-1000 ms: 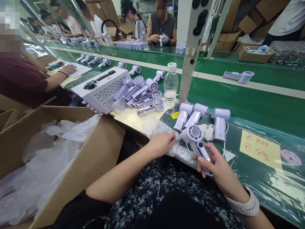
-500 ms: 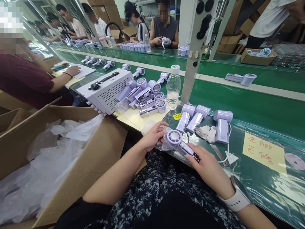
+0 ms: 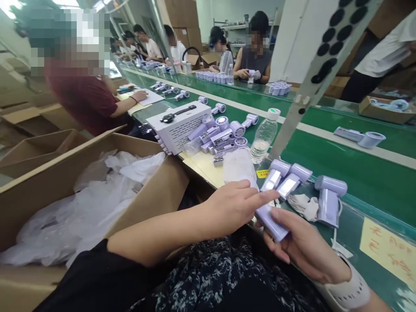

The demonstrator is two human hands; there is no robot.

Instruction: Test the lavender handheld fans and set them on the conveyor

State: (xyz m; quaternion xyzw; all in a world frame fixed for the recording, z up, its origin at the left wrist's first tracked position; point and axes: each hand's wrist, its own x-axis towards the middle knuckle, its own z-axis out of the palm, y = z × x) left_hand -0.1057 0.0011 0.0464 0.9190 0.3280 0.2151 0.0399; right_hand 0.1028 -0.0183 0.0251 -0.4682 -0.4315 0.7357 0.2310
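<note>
Rows of lilac plastic cylinders [image 3: 212,77] at twelve o'clock along a long, flat green worktop [image 3: 325,160] show a factory.

1. Clear plastic bottle [image 3: 264,138] with a white cap, a little liquid inside, beyond the left hand [image 3: 232,206].
2. Small yellow label [image 3: 262,173], just beyond that hand.
3. Slotted grey metal box [image 3: 182,125], farther off, ahead and leftward of it.
4. Co-worker in a maroon shirt [image 3: 76,95], well to its left.
5. Crumpled white cloth [image 3: 305,207], beyond the right hand [image 3: 300,242].
6. Yellow note with red handwriting [image 3: 388,251], right of that hand.
7. Perforated metal post [image 3: 312,76], beyond both hands.
</note>
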